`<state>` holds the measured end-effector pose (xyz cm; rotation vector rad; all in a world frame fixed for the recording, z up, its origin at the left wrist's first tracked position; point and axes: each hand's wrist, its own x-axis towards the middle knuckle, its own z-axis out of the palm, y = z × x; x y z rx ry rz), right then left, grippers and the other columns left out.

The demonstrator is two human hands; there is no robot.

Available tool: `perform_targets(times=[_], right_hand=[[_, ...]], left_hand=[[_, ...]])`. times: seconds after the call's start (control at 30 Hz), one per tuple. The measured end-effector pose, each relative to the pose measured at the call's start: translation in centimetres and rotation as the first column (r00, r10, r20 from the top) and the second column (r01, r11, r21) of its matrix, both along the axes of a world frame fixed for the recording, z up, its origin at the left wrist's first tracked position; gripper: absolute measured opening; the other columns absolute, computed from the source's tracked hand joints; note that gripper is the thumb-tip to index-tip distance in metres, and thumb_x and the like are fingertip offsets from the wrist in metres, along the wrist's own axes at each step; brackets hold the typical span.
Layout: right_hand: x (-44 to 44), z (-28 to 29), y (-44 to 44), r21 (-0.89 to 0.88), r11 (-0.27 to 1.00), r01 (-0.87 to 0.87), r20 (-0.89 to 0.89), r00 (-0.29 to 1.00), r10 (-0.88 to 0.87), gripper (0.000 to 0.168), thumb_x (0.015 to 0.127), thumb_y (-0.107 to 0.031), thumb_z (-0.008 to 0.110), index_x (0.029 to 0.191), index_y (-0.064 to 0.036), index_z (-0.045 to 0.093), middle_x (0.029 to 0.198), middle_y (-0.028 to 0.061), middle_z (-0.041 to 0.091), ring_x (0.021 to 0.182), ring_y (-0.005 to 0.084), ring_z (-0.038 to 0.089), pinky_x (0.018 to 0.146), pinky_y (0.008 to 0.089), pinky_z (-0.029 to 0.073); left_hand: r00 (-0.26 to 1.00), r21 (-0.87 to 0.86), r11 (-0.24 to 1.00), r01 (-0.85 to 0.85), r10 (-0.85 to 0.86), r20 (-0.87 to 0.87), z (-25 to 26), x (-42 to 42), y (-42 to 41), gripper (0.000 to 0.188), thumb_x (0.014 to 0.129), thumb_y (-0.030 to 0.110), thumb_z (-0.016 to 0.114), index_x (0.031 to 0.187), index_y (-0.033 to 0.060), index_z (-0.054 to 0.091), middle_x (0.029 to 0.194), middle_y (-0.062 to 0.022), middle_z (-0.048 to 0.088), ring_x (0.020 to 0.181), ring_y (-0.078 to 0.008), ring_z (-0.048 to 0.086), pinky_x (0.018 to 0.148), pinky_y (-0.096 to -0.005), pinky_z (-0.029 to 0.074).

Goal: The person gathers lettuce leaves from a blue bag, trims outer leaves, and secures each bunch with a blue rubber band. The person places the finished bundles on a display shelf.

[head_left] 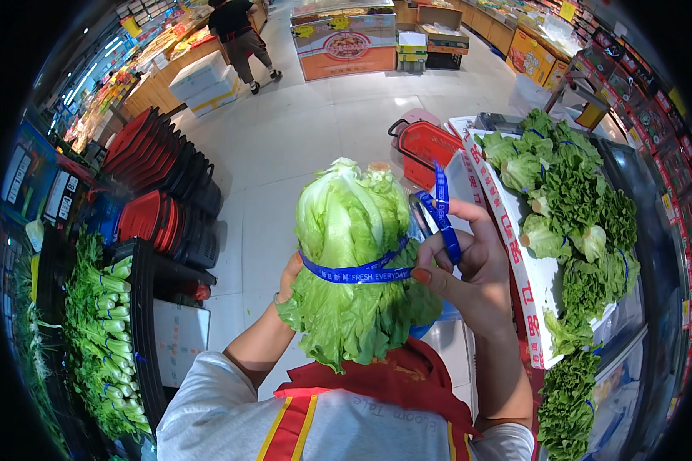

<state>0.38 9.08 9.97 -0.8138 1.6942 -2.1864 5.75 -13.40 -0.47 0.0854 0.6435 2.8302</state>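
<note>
A bunch of green lettuce (354, 230) is held up in front of my chest, root ends away from me and leaf tips towards me. My left hand (288, 278) grips its left side, partly hidden behind the leaves. Around the middle of the bunch runs a printed blue tape (352, 275). My right hand (467, 259) is on the right side, pinching the tape between thumb and fingers, with a looped length of tape around the fingers. Something shiny, partly hidden, is by those fingers; I cannot tell what it is.
Banded lettuces (588, 230) lie at right, beside a white foam box (516, 253). A red shopping basket (424, 150) stands ahead. At left are stacked baskets (150, 155) and banded green vegetables (112, 346). A person (239, 37) is farther off, near foam boxes (205, 83).
</note>
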Motion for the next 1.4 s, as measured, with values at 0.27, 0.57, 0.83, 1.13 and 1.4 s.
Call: perform_targets(times=[0.27,0.57,0.83,1.13,1.4], right_hand=[[-0.4,-0.8,-0.7,0.194,0.961,0.199,-0.07,0.98,-0.189,0.064,0.064,0.003,0.073,0.119,-0.006,0.04,0.073,0.0024,0.058,0.062,0.0052,0.046,0.058,0.0192,0.035],[-2.1,-8.8,-0.3,-0.065,0.978,0.198,0.13,0.973,-0.189,0.086,0.061,-0.024,0.084,0.122,0.002,0.03,0.093,0.006,0.045,0.081,0.0131,0.043,0.074,0.0269,0.041],[4.4,-7.6,7.8,0.121,0.777,0.618,0.031,0.78,-0.625,0.062,0.076,-0.012,0.069,0.125,-0.008,0.03,0.103,0.0037,0.049,0.077,0.0073,0.039,0.067,0.0212,0.036],[16.3,-7.5,14.6,0.163,0.432,0.887,-0.015,0.44,-0.898,0.067,0.073,-0.005,0.069,0.128,-0.005,0.03,0.112,0.0075,0.052,0.079,0.0088,0.043,0.07,0.0224,0.038],[23.7,-8.4,21.4,0.002,-0.135,0.991,0.035,-0.135,-0.99,0.059,0.078,-0.007,0.065,0.126,-0.005,0.032,0.108,0.0095,0.055,0.073,0.0049,0.046,0.067,0.0198,0.035]], left_hand=[[0.999,-0.002,1.0,-0.006,0.006,0.037,-0.4,-0.1,0.0,0.057,0.085,0.033,0.052,0.131,0.0034,0.036,0.127,-0.0152,0.047,0.112,-0.0285,0.05,0.095,-0.0441,0.041],[0.986,-0.054,0.998,0.043,-0.033,0.164,-2.3,-1.4,0.9,0.056,0.086,0.034,0.05,0.131,0.0031,0.036,0.127,-0.0157,0.046,0.112,-0.0289,0.05,0.095,-0.0443,0.041],[0.961,-0.125,0.968,0.217,-0.189,0.2,-1.4,-4.2,3.3,0.056,0.087,0.034,0.048,0.131,0.0029,0.035,0.127,-0.0161,0.046,0.113,-0.0293,0.05,0.096,-0.0445,0.04],[0.789,-0.079,0.794,0.603,-0.579,0.204,1.1,-9.0,15.5,0.055,0.088,0.035,0.046,0.132,0.0026,0.035,0.128,-0.0166,0.046,0.113,-0.0298,0.05,0.096,-0.0447,0.04],[0.457,-0.043,0.459,0.887,-0.865,0.204,5.1,-8.4,30.7,0.055,0.089,0.036,0.044,0.132,0.0024,0.035,0.128,-0.0171,0.046,0.113,-0.0302,0.049,0.096,-0.0448,0.04]])
